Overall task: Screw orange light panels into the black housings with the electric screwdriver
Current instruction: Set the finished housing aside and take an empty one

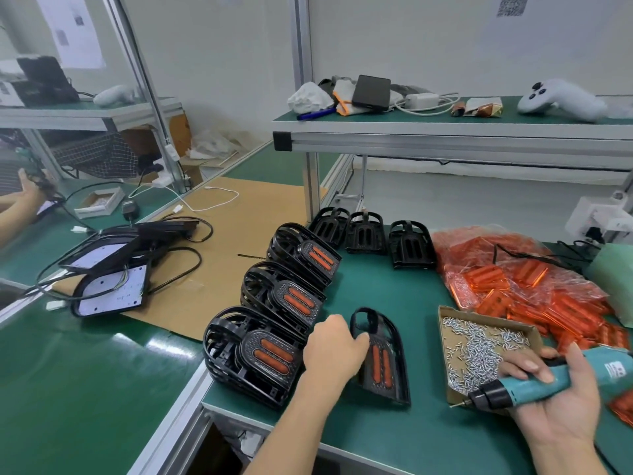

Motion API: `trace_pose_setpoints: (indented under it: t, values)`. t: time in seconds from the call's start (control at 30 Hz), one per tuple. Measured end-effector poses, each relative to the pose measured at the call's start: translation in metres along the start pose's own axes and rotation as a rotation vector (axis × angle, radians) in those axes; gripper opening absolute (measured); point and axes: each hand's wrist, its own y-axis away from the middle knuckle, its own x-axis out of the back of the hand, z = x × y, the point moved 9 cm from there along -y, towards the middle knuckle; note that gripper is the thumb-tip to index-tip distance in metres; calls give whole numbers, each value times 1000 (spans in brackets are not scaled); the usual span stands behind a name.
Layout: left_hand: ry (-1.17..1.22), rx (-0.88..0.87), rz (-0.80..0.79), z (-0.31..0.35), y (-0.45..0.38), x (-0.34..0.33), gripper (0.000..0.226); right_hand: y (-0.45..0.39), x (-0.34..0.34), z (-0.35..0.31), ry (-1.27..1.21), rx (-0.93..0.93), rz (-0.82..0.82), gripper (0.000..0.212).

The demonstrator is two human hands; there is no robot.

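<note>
My left hand (334,347) grips the left edge of a black housing (387,358) with two orange strips in it, tilted on the green mat. My right hand (555,399), palm up, holds the teal electric screwdriver (534,383), its bit pointing left past the corner of the cardboard tray of screws (479,344). Three stacks of black housings with orange panels fitted (274,351) lie to the left. Three black housings without panels (411,243) stand at the back. A plastic bag of orange light panels (524,286) lies at the right.
Black-framed panels with cables (109,269) lie on a cardboard sheet (222,255) to the left. An overhead shelf (445,132) holds a controller, charger and cloths. Another person's hands (24,197) work at far left. An aluminium post (311,186) rises behind the housings.
</note>
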Motion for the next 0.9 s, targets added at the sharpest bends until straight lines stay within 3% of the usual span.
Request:
trace_pose_setpoints:
  t: [0.13, 0.23, 0.33, 0.4, 0.47, 0.53, 0.6, 0.9]
  values:
    - [142, -9, -128, 6, -1, -12, 24, -2, -4, 2, -3, 9, 6, 34]
    - [390, 53, -192, 2, 10, -17, 10, -4, -6, 5, -8, 1, -7, 33]
    - [550, 28, -90, 2, 9, 8, 9, -4, -8, 6, 5, 4, -10, 33]
    - [551, 7, 96, -6, 0, 45, 17, -4, -8, 5, 5, 6, -10, 33]
    - [510, 4, 254, -18, -8, 81, 40, -5, -7, 5, 0, 8, -18, 33]
    - [482, 15, 330, -29, -14, 107, 75, -5, -6, 5, 0, 5, -23, 33]
    - [526, -10, 353, -37, -16, 123, 93, -5, -4, 5, -1, -1, -25, 33]
    - [467, -47, 341, -50, -25, 134, 87, -4, 3, 2, -3, -16, -41, 32]
